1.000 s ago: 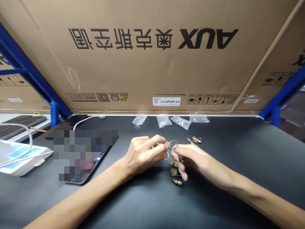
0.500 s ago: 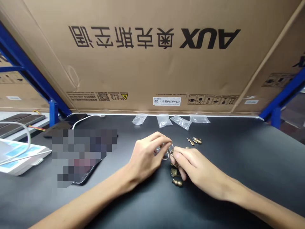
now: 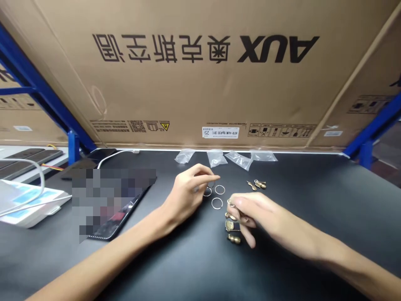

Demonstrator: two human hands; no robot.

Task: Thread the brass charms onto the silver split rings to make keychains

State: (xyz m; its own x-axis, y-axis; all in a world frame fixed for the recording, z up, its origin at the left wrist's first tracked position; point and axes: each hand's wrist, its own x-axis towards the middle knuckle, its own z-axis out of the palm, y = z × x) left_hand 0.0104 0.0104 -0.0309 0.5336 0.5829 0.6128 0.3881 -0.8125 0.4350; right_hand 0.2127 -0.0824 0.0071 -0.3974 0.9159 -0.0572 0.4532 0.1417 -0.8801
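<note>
**Hands just came apart over the key rings**

So half a second earlier both hands met at one ring, and now there was a gap between them. The left hand had pulled back, leaving a far key ring and a near key ring in plain sight on the black bench, with a third key ring half covered by its fingers. My read: the two-handed fiddling had paused.

The right hand's grip was clamped on a small metal loop, thumb against index, lower fingers dangling; whatever hung off that loop was hidden. The left was arched, one finger pointing right. A blurry hoop showed by its fingertips, but I couldn't tell if that grip was clamped on it.

Just under the right hand lay a flat bronze charm and a gourd-shaped charm. Two more bronze charms sat beyond it.
</note>
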